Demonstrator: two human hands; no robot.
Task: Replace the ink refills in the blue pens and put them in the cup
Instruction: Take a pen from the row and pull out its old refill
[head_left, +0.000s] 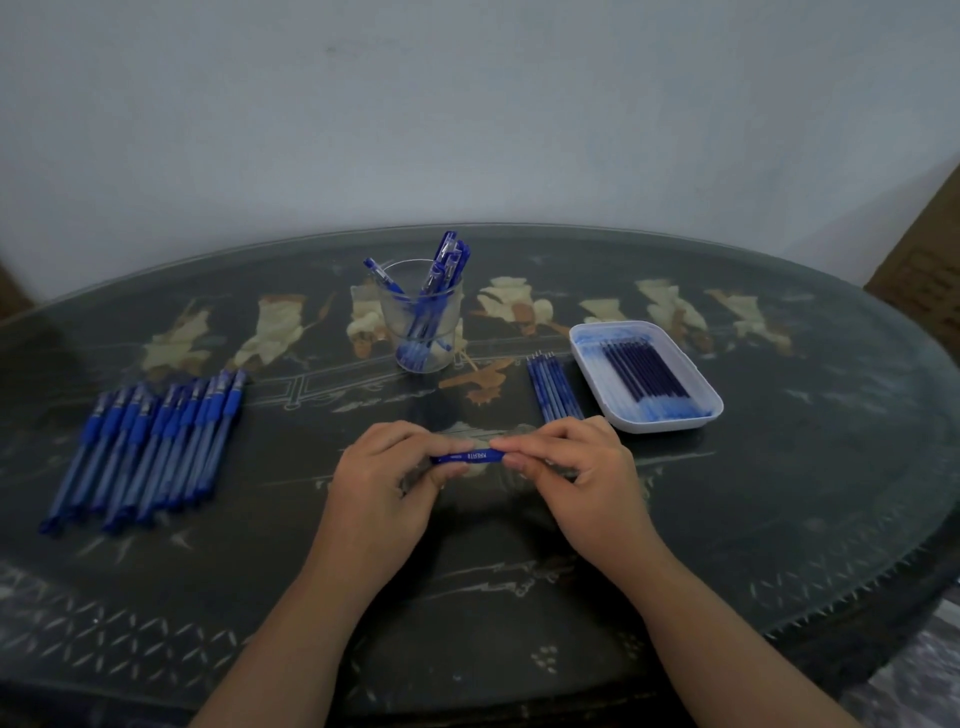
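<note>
A blue pen (470, 457) with white lettering lies level between my two hands, just above the table's middle. My left hand (382, 478) pinches its left end and my right hand (576, 467) pinches its right end. A clear cup (421, 317) at the back centre holds several blue pens. A row of several blue pens (150, 447) lies at the left. Several loose refills (555, 387) lie right of centre, beside a white tray (698, 387) holding several dark blue refills.
The dark oval table (779, 467) has a glass top with painted figures and runs up to a pale wall. Its front edge curves near my forearms. A brown object (919, 260) stands at the far right.
</note>
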